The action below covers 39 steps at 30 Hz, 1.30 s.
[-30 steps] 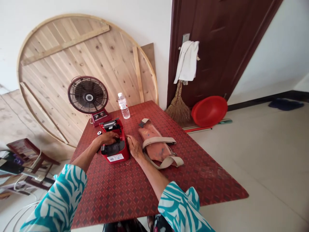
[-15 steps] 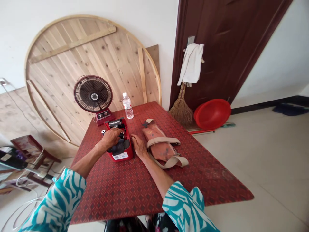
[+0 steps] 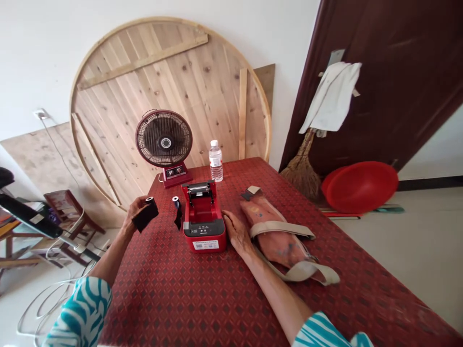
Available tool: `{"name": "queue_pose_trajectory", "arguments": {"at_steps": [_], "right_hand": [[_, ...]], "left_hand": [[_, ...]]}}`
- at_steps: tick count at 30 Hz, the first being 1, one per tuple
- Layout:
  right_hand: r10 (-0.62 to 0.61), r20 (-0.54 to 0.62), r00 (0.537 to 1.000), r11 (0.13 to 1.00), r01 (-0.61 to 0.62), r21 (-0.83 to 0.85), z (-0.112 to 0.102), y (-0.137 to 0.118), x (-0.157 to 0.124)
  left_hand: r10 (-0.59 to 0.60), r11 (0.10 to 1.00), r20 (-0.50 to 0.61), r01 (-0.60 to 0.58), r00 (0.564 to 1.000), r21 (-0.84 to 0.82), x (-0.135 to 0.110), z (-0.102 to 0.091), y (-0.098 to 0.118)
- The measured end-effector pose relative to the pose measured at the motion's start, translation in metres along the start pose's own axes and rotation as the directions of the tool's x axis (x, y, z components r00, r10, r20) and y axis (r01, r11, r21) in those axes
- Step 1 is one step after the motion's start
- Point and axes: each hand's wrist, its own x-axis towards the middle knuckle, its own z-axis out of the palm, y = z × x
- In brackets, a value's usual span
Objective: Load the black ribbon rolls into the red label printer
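Observation:
On the table stands a red label printer, its lid raised and its inner bay showing. My left hand, lifted to the left of the printer, is closed on a roll of black strip with a white core. A loose end of the strip hangs down. Between that hand and the printer, a second black roll stands on the table with its end unwound. My right hand lies along the printer's right side, fingers stretched out against it.
An orange pouch with beige straps lies right of my right hand on the red patterned table. Behind the printer are a fan and a water bottle. A broom and red basins stand by the door.
My left hand has come out of the printer and moved left, bringing the black roll with it. The printer's bay is now uncovered. My right hand stays at the printer's side, while the view has shifted.

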Motion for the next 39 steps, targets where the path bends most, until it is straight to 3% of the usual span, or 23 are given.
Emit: {"name": "queue_pose_trajectory", "arguments": {"at_steps": [5,10,14,19,21,24,27,30,32,34,37,39], "right_hand": [[0.005,-0.009,1.000,1.000,-0.005,0.003,-0.001,-0.004,0.000],[0.018,-0.006,1.000,1.000,-0.018,0.007,-0.001,-0.007,0.000],[0.010,0.005,1.000,1.000,-0.010,0.019,-0.002,-0.008,0.000],[0.010,0.012,1.000,1.000,-0.010,0.017,-0.002,-0.008,-0.001],[0.008,0.009,1.000,1.000,-0.008,0.014,-0.002,-0.008,-0.001],[0.010,-0.002,1.000,1.000,-0.010,0.001,-0.002,-0.007,0.000],[0.001,-0.006,1.000,1.000,-0.001,-0.005,-0.001,-0.006,0.000],[-0.018,-0.007,1.000,1.000,0.018,0.001,0.000,-0.004,0.001],[-0.031,-0.015,0.999,1.000,0.031,0.003,0.001,-0.004,0.002],[-0.037,-0.022,0.999,0.999,0.037,0.000,0.002,-0.003,0.002],[-0.047,-0.024,0.999,0.999,0.047,-0.003,0.004,-0.003,0.003],[-0.060,-0.031,0.998,0.998,0.060,0.002,0.004,-0.003,0.003]], "left_hand": [[0.038,0.995,0.045,-0.042,0.998,0.085,0.022,0.023,-0.037],[0.012,0.979,0.104,-0.033,0.995,0.201,0.027,0.039,-0.059],[0.014,0.958,0.128,-0.050,0.992,0.282,0.025,0.034,-0.060],[0.107,0.914,0.227,-0.186,0.968,0.362,0.033,0.031,-0.040],[0.116,0.852,0.308,-0.254,0.944,0.458,0.038,0.036,-0.029],[0.051,0.681,0.397,-0.322,0.917,0.658,0.045,0.049,-0.017],[0.014,0.498,0.401,-0.354,0.916,0.792,0.048,0.063,-0.010],[0.040,0.440,0.397,-0.373,0.917,0.817,0.049,0.072,-0.009],[0.063,0.486,0.385,-0.365,0.921,0.794,0.050,0.073,-0.008],[0.083,0.617,0.366,-0.336,0.927,0.711,0.049,0.070,-0.006],[0.115,0.857,0.324,-0.259,0.939,0.446,0.038,0.060,0.006],[0.136,0.930,0.284,-0.222,0.949,0.294,0.024,0.053,0.019]]}}
